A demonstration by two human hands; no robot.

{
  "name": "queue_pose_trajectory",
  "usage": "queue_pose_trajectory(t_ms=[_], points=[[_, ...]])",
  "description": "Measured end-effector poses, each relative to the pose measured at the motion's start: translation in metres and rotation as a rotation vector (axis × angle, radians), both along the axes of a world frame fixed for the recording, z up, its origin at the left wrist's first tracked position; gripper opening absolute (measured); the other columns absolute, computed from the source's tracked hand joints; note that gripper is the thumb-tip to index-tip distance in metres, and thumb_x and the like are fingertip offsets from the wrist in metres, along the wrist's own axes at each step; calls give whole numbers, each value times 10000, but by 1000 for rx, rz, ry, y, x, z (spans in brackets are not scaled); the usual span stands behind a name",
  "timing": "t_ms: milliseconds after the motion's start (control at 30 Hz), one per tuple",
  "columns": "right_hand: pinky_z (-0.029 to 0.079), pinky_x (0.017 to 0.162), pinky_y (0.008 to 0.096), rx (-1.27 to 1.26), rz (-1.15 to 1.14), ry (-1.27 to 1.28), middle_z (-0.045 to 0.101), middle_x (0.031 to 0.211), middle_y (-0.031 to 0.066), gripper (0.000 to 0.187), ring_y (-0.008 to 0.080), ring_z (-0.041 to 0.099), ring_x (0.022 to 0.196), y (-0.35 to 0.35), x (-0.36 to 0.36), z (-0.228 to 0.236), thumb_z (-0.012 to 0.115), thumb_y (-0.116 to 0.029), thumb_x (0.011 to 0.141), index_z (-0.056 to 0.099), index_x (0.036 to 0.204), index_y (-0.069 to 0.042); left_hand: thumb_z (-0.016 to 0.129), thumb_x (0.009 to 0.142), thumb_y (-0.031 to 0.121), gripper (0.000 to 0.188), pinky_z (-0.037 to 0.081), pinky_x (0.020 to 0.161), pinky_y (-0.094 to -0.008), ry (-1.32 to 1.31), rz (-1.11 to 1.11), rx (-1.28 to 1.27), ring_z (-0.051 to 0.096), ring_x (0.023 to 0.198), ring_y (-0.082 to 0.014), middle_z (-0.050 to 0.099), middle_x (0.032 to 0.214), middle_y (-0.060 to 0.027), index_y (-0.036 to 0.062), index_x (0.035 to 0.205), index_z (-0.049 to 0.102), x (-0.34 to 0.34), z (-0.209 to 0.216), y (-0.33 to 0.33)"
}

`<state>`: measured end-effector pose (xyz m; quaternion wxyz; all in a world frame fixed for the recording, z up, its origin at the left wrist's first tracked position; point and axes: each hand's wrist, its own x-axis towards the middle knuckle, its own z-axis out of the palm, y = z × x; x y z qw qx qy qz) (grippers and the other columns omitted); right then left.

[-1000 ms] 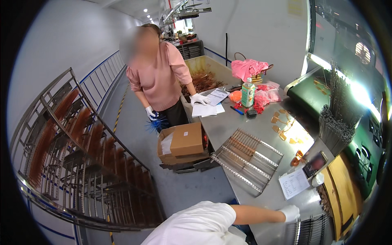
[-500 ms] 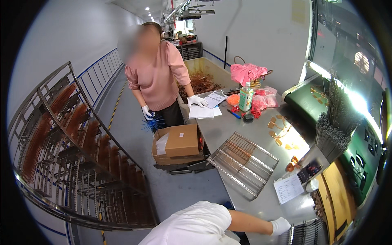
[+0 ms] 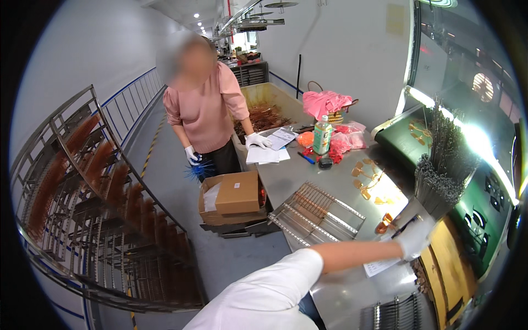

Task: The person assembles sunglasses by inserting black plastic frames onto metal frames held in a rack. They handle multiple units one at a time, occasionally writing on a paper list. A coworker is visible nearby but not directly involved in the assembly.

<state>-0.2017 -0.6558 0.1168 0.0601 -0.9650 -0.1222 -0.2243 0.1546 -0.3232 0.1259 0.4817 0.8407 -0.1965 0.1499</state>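
White-gloved, the left hand, fingers too blurred to tell open from closed, reaches beside an upright bundle of metal rods on the steel table, forearm partly covering a paper sheet near a wire rack, the right hand out of view.

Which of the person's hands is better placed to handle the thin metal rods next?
Left, I'd judge: the gloved left hand reaches across the metal table, close to the bundle of thin metal rods, while the right hand is out of view. Whether the left grips anything is unclear.
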Motion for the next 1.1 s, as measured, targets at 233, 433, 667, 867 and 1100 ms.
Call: queue_pose_trajectory(t_ms=[233,433,667,867,1100], points=[[401,1138,543,-235,282,75,550,1459,226,487,420,514,1344,57,114,30,641,-252,994,575,1427,-41,652,966,225,302,518,953,-490,-231,222,41,584,1142,-408,597,1215,-191,51,1211,618,157,144,-12],[246,1246,529,-403,208,472,341,1647,211,689,400,314,1519,40,178,-11,570,-408,1017,387,1586,-65,590,992,224,209,546,875,-521,-180,134,8,688,952,-443,725,971,-223,47,1014,699,177,130,-28],[247,1250,492,12,280,513,344,1622,265,678,455,330,1492,42,179,-26,553,-348,1029,352,1594,-31,563,857,85,206,559,896,-453,-189,-19,-196,712,957,-408,737,967,-223,59,976,729,146,144,-9],[394,1146,527,45,251,454,430,1546,299,720,496,449,1387,39,182,-31,709,-355,895,483,1486,-10,690,929,229,203,562,880,-372,-350,-126,-137,730,955,-292,762,980,-139,64,1000,785,153,141,9],[419,1128,516,-8,301,382,436,1556,266,676,477,458,1391,31,183,-39,660,-388,943,481,1502,-52,656,1007,41,181,562,757,-254,-550,-178,-641,673,850,-132,722,1036,-69,-18,1174,692,136,181,9]])
